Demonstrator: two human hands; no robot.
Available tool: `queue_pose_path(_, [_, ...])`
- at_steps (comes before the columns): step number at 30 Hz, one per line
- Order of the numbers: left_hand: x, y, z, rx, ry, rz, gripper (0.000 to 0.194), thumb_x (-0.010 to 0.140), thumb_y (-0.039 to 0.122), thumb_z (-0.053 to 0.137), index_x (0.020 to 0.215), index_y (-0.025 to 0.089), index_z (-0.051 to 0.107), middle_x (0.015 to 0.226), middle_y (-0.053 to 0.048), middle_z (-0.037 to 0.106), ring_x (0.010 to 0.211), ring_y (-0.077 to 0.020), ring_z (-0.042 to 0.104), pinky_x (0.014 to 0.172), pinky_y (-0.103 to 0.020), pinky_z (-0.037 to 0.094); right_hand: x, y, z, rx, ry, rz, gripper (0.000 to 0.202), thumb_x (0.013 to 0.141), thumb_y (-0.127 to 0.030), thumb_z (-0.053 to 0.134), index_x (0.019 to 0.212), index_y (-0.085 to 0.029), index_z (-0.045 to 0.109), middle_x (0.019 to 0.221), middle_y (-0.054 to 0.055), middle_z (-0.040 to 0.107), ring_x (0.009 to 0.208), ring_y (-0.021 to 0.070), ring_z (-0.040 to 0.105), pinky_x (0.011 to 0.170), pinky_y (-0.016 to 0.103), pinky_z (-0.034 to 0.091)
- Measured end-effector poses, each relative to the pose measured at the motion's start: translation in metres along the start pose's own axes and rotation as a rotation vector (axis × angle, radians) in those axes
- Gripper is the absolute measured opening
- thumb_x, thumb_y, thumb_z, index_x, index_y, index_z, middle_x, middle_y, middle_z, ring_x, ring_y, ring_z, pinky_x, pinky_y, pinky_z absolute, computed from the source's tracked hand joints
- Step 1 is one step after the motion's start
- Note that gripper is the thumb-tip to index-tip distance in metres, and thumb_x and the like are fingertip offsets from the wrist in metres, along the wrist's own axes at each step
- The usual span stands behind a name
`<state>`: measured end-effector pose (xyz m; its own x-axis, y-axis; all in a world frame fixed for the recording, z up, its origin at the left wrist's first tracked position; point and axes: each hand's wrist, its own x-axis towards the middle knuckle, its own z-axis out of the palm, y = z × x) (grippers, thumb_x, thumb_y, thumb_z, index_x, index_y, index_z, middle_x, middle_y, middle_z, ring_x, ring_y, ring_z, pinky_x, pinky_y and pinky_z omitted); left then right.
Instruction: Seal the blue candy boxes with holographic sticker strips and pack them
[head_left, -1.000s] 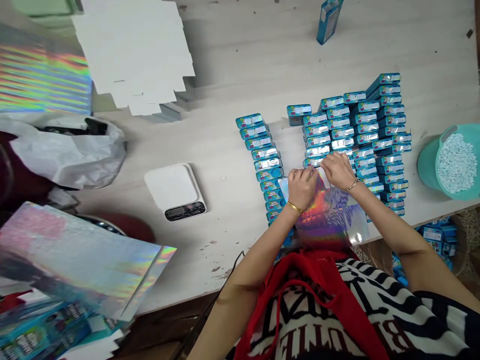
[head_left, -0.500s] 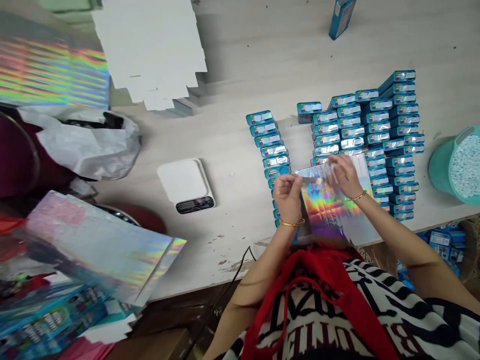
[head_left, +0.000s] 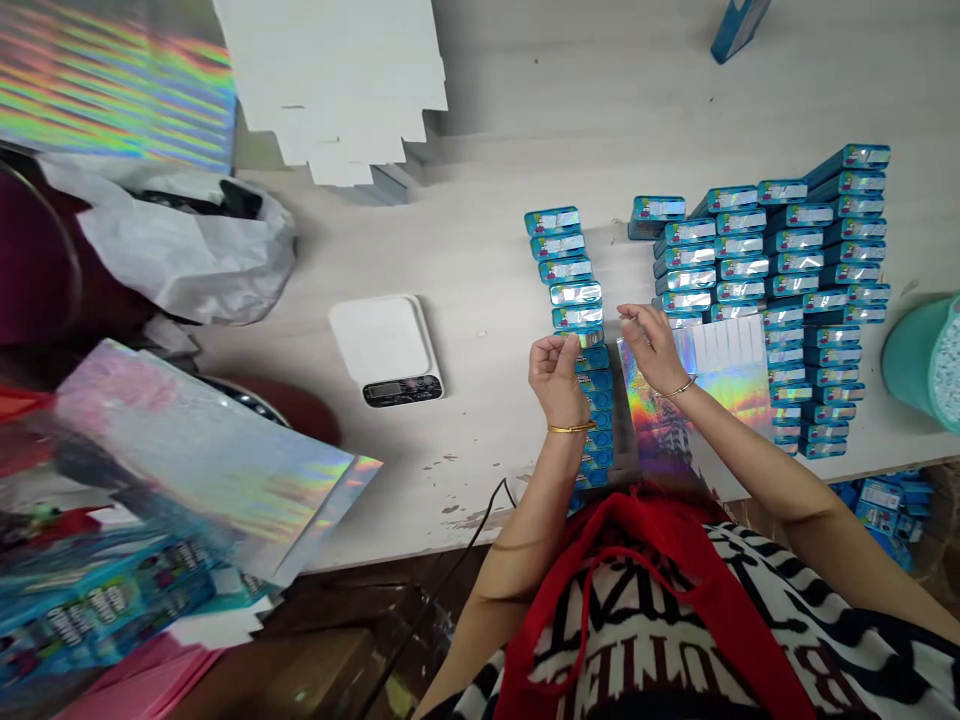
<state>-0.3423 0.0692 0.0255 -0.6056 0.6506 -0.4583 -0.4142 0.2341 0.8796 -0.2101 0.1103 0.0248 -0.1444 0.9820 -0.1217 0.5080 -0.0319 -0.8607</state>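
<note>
My left hand (head_left: 558, 378) is closed in a pinch on a small shiny sticker (head_left: 590, 340), held over the left column of blue boxes (head_left: 566, 270). Boxes higher in that column carry shiny strips on their ends; those lower down show bare blue ends. My right hand (head_left: 651, 348) is open, its fingers bent and apart, just right of that column. Beneath its wrist lies a holographic sticker sheet (head_left: 724, 400), with a row of pale strips at its top. The sheet partly covers the large block of blue boxes (head_left: 741, 245) on the right.
A white digital scale (head_left: 386, 345) sits left of centre. Stacked white card (head_left: 337, 80) and more holographic sheets (head_left: 120, 90) lie at the upper left. A teal bucket (head_left: 911, 360) of pale pellets stands at the right edge. One blue box (head_left: 739, 28) is at the back.
My left hand has carried the sticker away from the sheet to the left column of boxes. My right hand has shifted left off the sheet's upper part. The camera view has shifted slightly.
</note>
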Motion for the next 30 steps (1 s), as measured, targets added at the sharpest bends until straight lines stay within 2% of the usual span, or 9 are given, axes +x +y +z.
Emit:
queue_pose_path(3, [0.004,-0.005,-0.001,0.002,-0.008,-0.015,0.031,0.068,0.036,0.081,0.077,0.018,0.057,0.071,0.005,0.055,0.067,-0.0092,0.055,0.070,-0.024,0.046,0.000,0.007,0.005,-0.023,-0.128,0.004,0.048,0.094,-0.068,0.045,0.086,-0.024,0.063,0.093,0.005,0.067,0.096,0.0224,0.058,0.091,0.039,0.042])
queue_pose_path(6, [0.008,-0.013,-0.004,0.051,-0.014,-0.006,0.028,0.070,0.035,0.080,0.077,0.018,0.057,0.073,0.004,0.057,0.070,-0.0102,0.057,0.073,-0.025,0.047,0.001,0.013,0.008,-0.092,-0.175,0.003,0.039,0.098,-0.056,0.047,0.081,-0.023,0.059,0.087,0.004,0.065,0.089,0.0215,0.057,0.085,0.036,0.041])
queue_pose_path(8, [0.011,-0.017,-0.007,0.141,-0.028,0.067,0.024,0.075,0.033,0.076,0.077,0.019,0.058,0.074,0.003,0.058,0.072,-0.0109,0.057,0.075,-0.026,0.047,0.002,0.013,0.009,-0.200,-0.177,-0.003,0.033,0.100,-0.047,0.046,0.083,-0.022,0.060,0.089,0.005,0.065,0.090,0.0219,0.055,0.085,0.036,0.038])
queue_pose_path(12, [0.017,-0.021,-0.013,0.432,-0.037,0.332,0.014,0.081,0.026,0.070,0.074,0.020,0.059,0.083,0.000,0.058,0.085,-0.0143,0.057,0.086,-0.030,0.047,0.005,0.006,0.011,-0.435,-0.178,0.000,0.026,0.100,-0.037,0.047,0.086,-0.021,0.062,0.094,0.007,0.066,0.097,0.0247,0.053,0.085,0.038,0.032])
queue_pose_path(14, [0.019,-0.024,-0.015,0.543,-0.012,0.377,0.013,0.080,0.022,0.070,0.073,0.020,0.059,0.088,-0.001,0.057,0.093,-0.0162,0.057,0.092,-0.032,0.045,0.006,0.003,0.013,-0.514,-0.202,0.001,0.025,0.100,-0.036,0.047,0.087,-0.021,0.062,0.094,0.008,0.066,0.097,0.0261,0.053,0.084,0.039,0.031])
queue_pose_path(18, [0.021,-0.030,-0.017,0.633,0.040,0.323,0.012,0.080,0.023,0.071,0.073,0.021,0.061,0.097,-0.002,0.056,0.104,-0.0191,0.055,0.100,-0.036,0.040,0.006,0.002,0.016,-0.600,-0.252,-0.001,0.026,0.101,-0.034,0.045,0.089,-0.020,0.062,0.092,0.009,0.065,0.095,0.0276,0.052,0.083,0.040,0.029])
queue_pose_path(26, [0.025,-0.034,-0.017,0.731,0.050,0.246,0.013,0.077,0.026,0.072,0.074,0.022,0.061,0.108,-0.004,0.056,0.112,-0.0239,0.050,0.107,-0.044,0.031,0.005,0.012,0.022,-0.590,-0.194,-0.082,0.037,0.103,-0.039,0.036,0.088,-0.020,0.064,0.089,0.012,0.065,0.092,0.0289,0.050,0.081,0.041,0.030])
queue_pose_path(28, [0.027,-0.035,-0.018,0.743,0.044,0.233,0.014,0.077,0.026,0.073,0.076,0.022,0.059,0.107,-0.004,0.055,0.112,-0.0238,0.050,0.107,-0.043,0.032,0.005,0.013,0.023,-0.601,-0.212,-0.059,0.035,0.102,-0.038,0.037,0.093,-0.020,0.066,0.092,0.013,0.065,0.094,0.0298,0.050,0.082,0.042,0.030])
queue_pose_path(30, [0.029,-0.035,-0.020,0.728,0.055,0.205,0.022,0.074,0.026,0.075,0.085,0.023,0.056,0.107,-0.003,0.054,0.108,-0.0222,0.051,0.106,-0.043,0.033,0.005,0.012,0.023,-0.613,-0.216,-0.034,0.031,0.101,-0.037,0.042,0.106,-0.018,0.066,0.100,0.014,0.066,0.098,0.0310,0.050,0.083,0.043,0.030])
